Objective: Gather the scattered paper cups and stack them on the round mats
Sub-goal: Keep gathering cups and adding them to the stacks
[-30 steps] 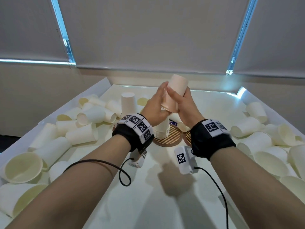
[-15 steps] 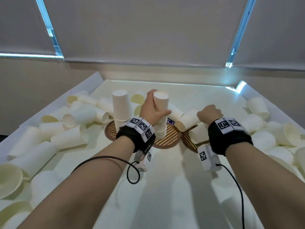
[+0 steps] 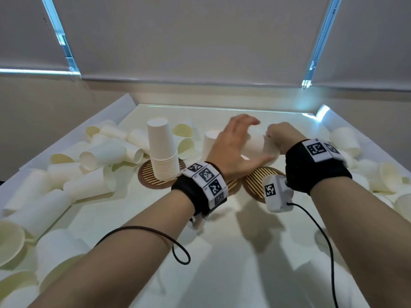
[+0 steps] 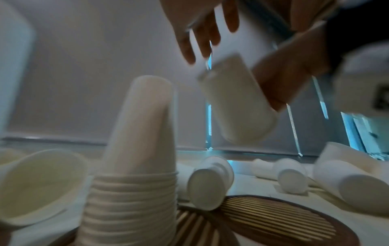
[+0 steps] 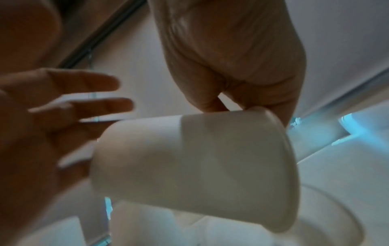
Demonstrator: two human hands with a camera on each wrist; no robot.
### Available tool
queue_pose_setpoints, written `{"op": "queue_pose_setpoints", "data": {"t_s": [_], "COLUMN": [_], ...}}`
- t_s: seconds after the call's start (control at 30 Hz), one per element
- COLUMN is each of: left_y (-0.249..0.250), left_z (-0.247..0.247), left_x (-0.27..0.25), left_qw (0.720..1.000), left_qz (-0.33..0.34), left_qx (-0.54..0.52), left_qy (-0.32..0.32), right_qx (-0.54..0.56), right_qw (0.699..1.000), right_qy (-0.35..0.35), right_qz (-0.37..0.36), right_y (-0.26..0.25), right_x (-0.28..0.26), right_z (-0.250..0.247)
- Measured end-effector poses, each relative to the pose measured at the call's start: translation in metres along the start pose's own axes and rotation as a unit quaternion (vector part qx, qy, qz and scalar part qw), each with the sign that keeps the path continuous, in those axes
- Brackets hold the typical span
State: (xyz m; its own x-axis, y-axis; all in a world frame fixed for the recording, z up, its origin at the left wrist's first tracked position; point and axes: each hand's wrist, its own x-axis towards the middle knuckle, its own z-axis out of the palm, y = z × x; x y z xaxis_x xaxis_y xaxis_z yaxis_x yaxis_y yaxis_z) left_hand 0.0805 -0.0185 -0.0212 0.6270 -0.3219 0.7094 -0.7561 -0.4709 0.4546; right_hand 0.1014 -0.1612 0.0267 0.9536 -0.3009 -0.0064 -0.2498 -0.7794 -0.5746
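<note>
A pale table (image 3: 222, 252) with raised paper sides stands before drawn grey blinds (image 3: 200, 41). Nearest, two forearms reach in, each with a black wristband (image 3: 315, 167) bearing coded tags. Beyond them the left hand (image 3: 233, 150) is spread wide, fingers straight, holding nothing, just beside a paper cup (image 3: 258, 144) lying sideways in the air, which the right hand (image 3: 282, 136) pinches at its rim. Only the right wrist view shows that pinch (image 5: 242, 93) clearly; the head view hides it behind the knuckles. The left wrist view alone shows a loose cup (image 4: 208, 183) resting on a mat's edge. Below lie striped round mats (image 3: 255, 181); the left one (image 3: 146, 174) bears a tall upturned stack (image 3: 162, 152), and a second stack (image 3: 210, 141) stands half hidden behind the left hand. Farther out, scattered cups (image 3: 93, 165) crowd both sides
</note>
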Motion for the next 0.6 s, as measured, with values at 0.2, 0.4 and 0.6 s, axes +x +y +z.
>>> {"op": "queue_pose_setpoints", "data": {"t_s": [0.2,0.4,0.6], "left_y": [-0.010,-0.008,-0.008], "left_z": [0.012,0.006,-0.002], "left_x": [0.000,-0.003,-0.002], "left_qw": [0.990,0.993,0.996], "left_qz": [-0.110,-0.104,-0.088], "left_qx": [0.044,0.004,0.001], "left_qy": [-0.073,-0.055,0.015], "right_qx": [0.330,0.279,0.142], "right_qw": [0.938,0.954,0.982], "right_qy": [-0.083,-0.018,-0.031], "right_qz": [0.066,0.105,0.118], "right_y": [0.009,0.029,0.055], "right_x": [0.025,0.038,0.054], "right_z": [0.020,0.031,0.056]}}
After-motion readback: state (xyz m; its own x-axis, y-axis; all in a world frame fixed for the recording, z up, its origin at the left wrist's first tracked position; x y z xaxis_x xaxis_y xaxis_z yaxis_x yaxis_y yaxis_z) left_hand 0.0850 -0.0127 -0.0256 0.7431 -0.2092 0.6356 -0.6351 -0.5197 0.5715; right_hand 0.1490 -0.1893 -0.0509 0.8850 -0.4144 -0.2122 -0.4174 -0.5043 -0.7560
